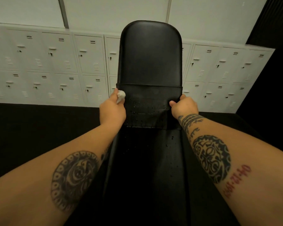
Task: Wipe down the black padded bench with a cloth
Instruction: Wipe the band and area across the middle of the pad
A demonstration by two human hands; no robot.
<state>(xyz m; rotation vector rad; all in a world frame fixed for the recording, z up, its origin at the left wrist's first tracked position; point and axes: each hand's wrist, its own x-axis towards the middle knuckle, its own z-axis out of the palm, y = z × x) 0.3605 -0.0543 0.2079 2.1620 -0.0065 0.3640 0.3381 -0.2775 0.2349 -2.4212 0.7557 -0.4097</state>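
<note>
Small white cloth squeezed in left hand, at left edge of black bench. Right hand curled round other edge (no cloth there). Wet drops just right of cloth, between hands. Bench length straight ahead.

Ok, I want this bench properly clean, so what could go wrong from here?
1. The cloth is a small wad in the left hand at the left edge of the bench, so the droplets across the middle could get missed.
2. More droplets lie on the nearer pad between the forearms; left there, it may stay slippery.
3. The right hand grips the right edge, so the patch under it may go unwiped.
</note>
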